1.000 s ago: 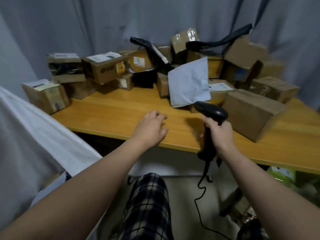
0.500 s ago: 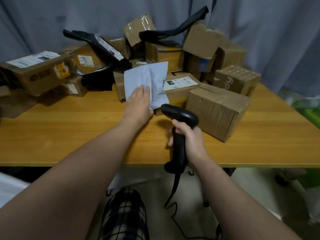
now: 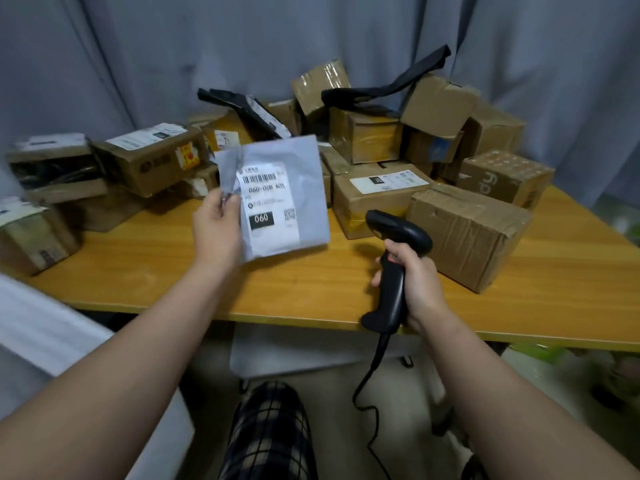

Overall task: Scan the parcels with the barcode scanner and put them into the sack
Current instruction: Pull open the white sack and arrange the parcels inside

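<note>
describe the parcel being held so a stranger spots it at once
Over the wooden table, before the heap of cardboard boxes, the left hand holds a flat grey mailer. Unlike the brown boxes, it is a soft bag with a white label marked 060.

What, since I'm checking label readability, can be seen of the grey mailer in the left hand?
The grey mailer is a flat, crinkled, plastic-looking pouch held upright over the table, label toward the camera. Its white label carries a barcode on top, a black block reading 060 and a small QR code. The left hand pinches its left edge.
</note>
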